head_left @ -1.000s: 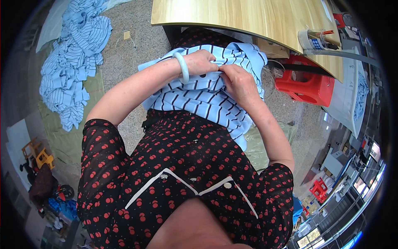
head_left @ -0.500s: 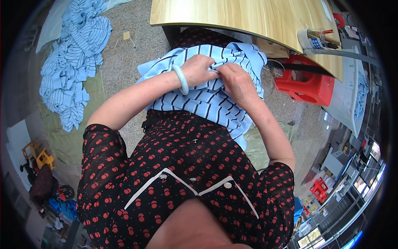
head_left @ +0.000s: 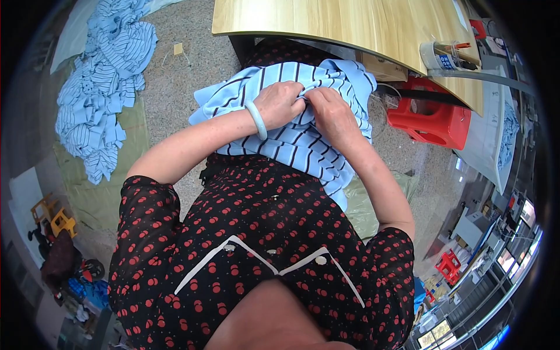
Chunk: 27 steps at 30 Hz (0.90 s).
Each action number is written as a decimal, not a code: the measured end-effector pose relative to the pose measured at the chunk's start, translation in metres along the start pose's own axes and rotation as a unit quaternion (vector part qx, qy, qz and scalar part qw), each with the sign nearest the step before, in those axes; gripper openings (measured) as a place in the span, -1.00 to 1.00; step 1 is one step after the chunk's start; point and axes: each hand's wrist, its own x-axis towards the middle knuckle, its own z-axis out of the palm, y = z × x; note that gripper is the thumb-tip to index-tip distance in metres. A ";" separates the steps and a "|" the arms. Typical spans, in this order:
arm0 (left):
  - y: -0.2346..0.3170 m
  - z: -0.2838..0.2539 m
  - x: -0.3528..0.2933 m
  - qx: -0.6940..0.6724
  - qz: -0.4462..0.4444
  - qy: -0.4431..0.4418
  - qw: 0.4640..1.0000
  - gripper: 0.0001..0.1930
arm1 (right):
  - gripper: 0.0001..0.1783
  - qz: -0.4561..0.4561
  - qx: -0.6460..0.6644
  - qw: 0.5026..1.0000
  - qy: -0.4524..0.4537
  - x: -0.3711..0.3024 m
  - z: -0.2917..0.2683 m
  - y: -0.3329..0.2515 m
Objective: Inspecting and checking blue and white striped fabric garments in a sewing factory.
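Note:
A light blue knit garment with dark stripes [head_left: 309, 146] lies bunched across my lap. My left hand [head_left: 280, 104], with a pale bangle [head_left: 256, 120] at its wrist, pinches a fold of the cloth. Close beside it, my right hand [head_left: 333, 114] grips the same fold, its fingertips almost meeting the left ones. Whatever small detail sits between the fingertips is too hidden to make out.
A wood-topped table [head_left: 326, 17] stands just ahead, holding a white tub of pens and tools [head_left: 438, 56]. Beneath its right side is a red plastic stool [head_left: 429, 119]. More striped blue garments [head_left: 105, 93] lie heaped on the floor at left.
My left hand and its bangle have shifted slightly to the right, with the fingers curled more. The right hand stays almost in place, and both still grip the cloth.

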 end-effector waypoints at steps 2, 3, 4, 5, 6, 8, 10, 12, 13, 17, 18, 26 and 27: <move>0.001 -0.001 0.000 0.004 -0.005 -0.011 1.000 -0.84 | -0.76 -0.004 -0.006 1.000 0.002 -0.001 0.001 0.000; 0.000 -0.002 0.001 0.004 -0.006 -0.011 1.000 -0.84 | -0.72 -0.009 -0.012 1.000 -0.006 -0.001 0.001 0.001; -0.001 -0.004 0.002 -0.004 -0.005 -0.033 0.999 -0.84 | -0.68 -0.013 -0.018 1.000 -0.015 -0.002 0.001 0.001; -0.003 -0.005 0.003 -0.012 -0.003 -0.056 0.998 -0.83 | -0.68 -0.013 -0.018 1.000 -0.015 -0.001 0.000 0.002; -0.005 -0.008 0.005 -0.012 -0.004 -0.055 0.998 -0.83 | -0.65 -0.035 -0.016 0.999 -0.006 0.000 -0.001 0.002; -0.010 -0.012 0.010 -0.088 -0.039 -0.117 0.988 -0.82 | -0.61 -0.058 -0.013 0.998 0.002 0.001 -0.002 0.003; -0.014 -0.012 0.012 -0.121 -0.047 -0.124 0.984 -0.80 | -0.57 -0.069 0.001 0.998 0.009 0.001 -0.003 0.004; -0.015 -0.012 0.013 -0.153 -0.055 -0.132 0.978 -0.78 | -0.57 -0.066 0.004 0.998 0.001 0.001 -0.002 0.005; -0.015 -0.014 0.013 -0.145 -0.058 -0.145 0.977 -0.78 | -0.58 -0.062 0.008 0.998 -0.007 0.000 -0.002 0.005; -0.021 -0.014 0.012 -0.108 -0.048 -0.156 0.981 -0.77 | -0.63 -0.064 0.026 0.998 -0.001 0.002 0.003 0.005; -0.020 -0.015 0.011 -0.108 -0.048 -0.157 0.981 -0.77 | -0.66 -0.055 0.037 0.998 0.003 0.003 0.004 0.004; -0.022 -0.015 0.009 -0.073 0.000 -0.133 0.988 -0.83 | -0.74 -0.032 0.061 0.998 0.006 0.006 0.003 0.003; -0.020 -0.016 0.009 -0.073 0.000 -0.134 0.988 -0.83 | -0.76 -0.023 0.070 0.997 0.013 0.006 0.004 0.004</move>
